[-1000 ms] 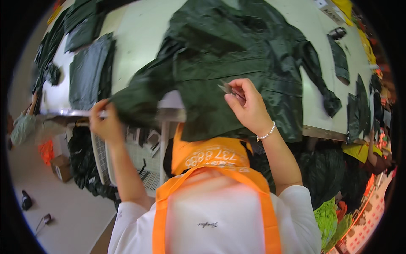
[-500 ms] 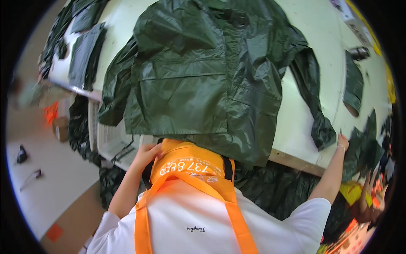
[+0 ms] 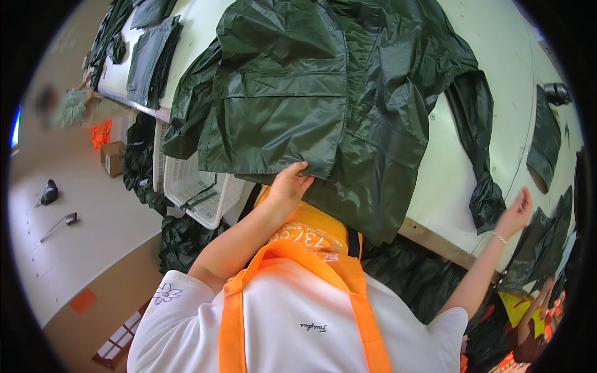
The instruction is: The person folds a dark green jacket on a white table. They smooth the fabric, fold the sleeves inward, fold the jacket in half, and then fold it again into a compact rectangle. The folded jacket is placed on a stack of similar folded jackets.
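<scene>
A shiny dark green rain jacket lies spread on the white table, its front upward and its hem over the near edge. My left hand grips the bottom hem beside the front opening, thumb on top and the other fingers partly hidden below. Off to the right, my right hand is raised just beyond the jacket's right cuff, apart from it. Motion smears its fingers, so whether it holds anything is unclear.
Folded green garments lie at the table's far left. A white plastic basket stands below the left edge. Green pieces and a dark cylindrical object are at the right. Another person's arm shows at lower right.
My left hand has moved from my apron up and right onto the jacket's hem and taken hold of it. My right hand has shifted slightly right, past the cuff.
</scene>
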`<move>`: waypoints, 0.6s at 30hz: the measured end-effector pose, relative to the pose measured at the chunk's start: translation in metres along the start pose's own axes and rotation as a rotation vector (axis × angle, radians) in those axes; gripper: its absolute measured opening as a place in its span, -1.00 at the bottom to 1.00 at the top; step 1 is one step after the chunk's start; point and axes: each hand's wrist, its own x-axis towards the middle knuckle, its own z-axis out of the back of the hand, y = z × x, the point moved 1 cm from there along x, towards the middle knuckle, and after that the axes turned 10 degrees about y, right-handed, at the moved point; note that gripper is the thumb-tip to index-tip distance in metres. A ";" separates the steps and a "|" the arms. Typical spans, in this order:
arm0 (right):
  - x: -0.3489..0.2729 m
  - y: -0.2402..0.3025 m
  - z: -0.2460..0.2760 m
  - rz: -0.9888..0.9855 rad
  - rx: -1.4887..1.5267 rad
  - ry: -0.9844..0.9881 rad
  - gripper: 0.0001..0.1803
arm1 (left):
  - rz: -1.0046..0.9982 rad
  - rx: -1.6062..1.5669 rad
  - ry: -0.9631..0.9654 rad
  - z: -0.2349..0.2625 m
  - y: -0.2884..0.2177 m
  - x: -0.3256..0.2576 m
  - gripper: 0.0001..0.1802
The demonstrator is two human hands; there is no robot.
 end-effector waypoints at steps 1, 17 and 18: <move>-0.030 0.060 -0.015 -0.021 0.041 0.071 -0.78 | -0.016 -0.050 0.032 -0.007 -0.010 -0.006 -0.77; -0.253 0.361 -0.281 0.042 -0.078 0.568 -0.43 | -1.194 0.162 0.183 0.002 -0.340 -0.171 -0.85; -0.257 0.349 -0.284 0.016 -0.084 0.519 -0.49 | -1.227 0.094 0.074 0.003 -0.328 -0.173 -0.85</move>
